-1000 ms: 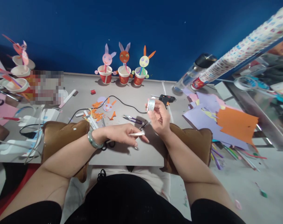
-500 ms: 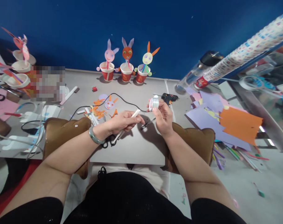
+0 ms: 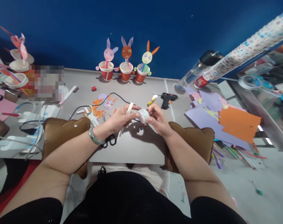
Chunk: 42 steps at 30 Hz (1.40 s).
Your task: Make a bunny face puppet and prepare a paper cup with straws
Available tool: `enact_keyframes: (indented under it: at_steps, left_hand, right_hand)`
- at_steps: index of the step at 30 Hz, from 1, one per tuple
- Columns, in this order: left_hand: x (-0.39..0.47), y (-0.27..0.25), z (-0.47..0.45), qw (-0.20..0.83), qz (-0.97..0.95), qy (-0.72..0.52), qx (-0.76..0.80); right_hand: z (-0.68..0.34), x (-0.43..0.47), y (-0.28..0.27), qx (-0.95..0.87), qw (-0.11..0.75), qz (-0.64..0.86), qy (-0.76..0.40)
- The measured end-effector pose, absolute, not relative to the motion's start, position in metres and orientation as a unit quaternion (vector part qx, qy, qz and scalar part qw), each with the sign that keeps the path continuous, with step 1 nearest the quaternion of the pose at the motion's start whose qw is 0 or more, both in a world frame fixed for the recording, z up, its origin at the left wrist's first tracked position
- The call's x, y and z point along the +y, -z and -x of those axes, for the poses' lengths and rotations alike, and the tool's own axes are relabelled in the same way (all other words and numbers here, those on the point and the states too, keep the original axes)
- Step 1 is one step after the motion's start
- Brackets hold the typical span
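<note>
My right hand (image 3: 159, 120) is closed on a small roll of clear tape (image 3: 144, 116), thumb and fingers at its right side. My left hand (image 3: 121, 118) has thin white sticks (image 3: 130, 107) clasped between its fingers, and its thumb and fingertips touch the tape roll's left side. The sticks slant down past the palm. Scissors (image 3: 111, 140) lie below the left wrist, their blades hidden. A dark pen tip (image 3: 141, 128) shows under the hands, the rest of it covered. A yellow glue tube (image 3: 152, 100) lies behind the right hand.
Three rabbit figures in red cups, the middle one orange-faced (image 3: 126, 52), stand along the blue wall. A black glue gun (image 3: 168, 99) lies right of centre. Paper scraps (image 3: 98, 107) and a rabbit face (image 3: 108, 104) lie left; coloured sheets (image 3: 240, 121) are stacked right.
My right hand has brought the tape roll left and down to my left hand, which now touches it. The white sticks have tilted more upright. The yellow glue tube has come into sight.
</note>
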<state>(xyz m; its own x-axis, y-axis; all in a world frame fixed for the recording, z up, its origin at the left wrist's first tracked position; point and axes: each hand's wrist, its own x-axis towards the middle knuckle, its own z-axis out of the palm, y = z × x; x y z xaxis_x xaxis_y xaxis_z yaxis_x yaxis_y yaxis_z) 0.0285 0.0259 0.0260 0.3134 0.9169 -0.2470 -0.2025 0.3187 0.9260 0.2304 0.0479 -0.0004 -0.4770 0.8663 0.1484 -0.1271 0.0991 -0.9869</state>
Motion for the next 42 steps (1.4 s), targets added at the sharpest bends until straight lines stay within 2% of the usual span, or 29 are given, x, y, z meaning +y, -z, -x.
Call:
enact_keyframes:
  at_steps: [4,8,9,11,13,14,22,34,39,42]
  left_hand:
    - [0.025,-0.028,-0.030,0.677,-0.456,-0.402,0.416]
    - [0.025,-0.033,-0.032,0.642,-0.475,-0.413,0.438]
    - [0.026,-0.033,-0.031,0.627,-0.472,-0.427,0.449]
    - [0.028,-0.033,-0.030,0.602,-0.454,-0.464,0.466]
    - [0.031,-0.032,-0.028,0.596,-0.416,-0.504,0.467]
    - [0.033,-0.032,-0.027,0.601,-0.395,-0.519,0.462]
    - [0.037,-0.035,-0.028,0.623,-0.333,-0.547,0.450]
    - [0.033,-0.041,-0.028,0.636,-0.324,-0.537,0.449]
    - [0.035,-0.038,-0.027,0.636,-0.322,-0.538,0.450]
    - [0.036,-0.034,-0.027,0.637,-0.324,-0.540,0.446]
  right_hand:
    - [-0.228,0.047,0.000,-0.610,0.368,0.291,-0.639]
    - [-0.232,0.054,0.000,-0.638,0.340,0.296,-0.624]
    - [-0.234,0.058,0.000,-0.654,0.337,0.320,-0.597]
    - [-0.240,0.067,0.001,-0.710,0.312,0.420,-0.472]
    - [-0.245,0.075,0.003,-0.761,0.243,0.526,-0.292]
    - [-0.246,0.078,0.004,-0.772,0.209,0.551,-0.237]
    - [-0.231,0.085,0.011,-0.794,0.053,0.590,-0.139]
    - [-0.223,0.083,0.004,-0.813,0.014,0.570,-0.119]
    - [-0.261,0.061,-0.020,-0.803,0.007,0.590,-0.085]
    - [-0.298,0.043,-0.026,-0.774,0.006,0.633,-0.027]
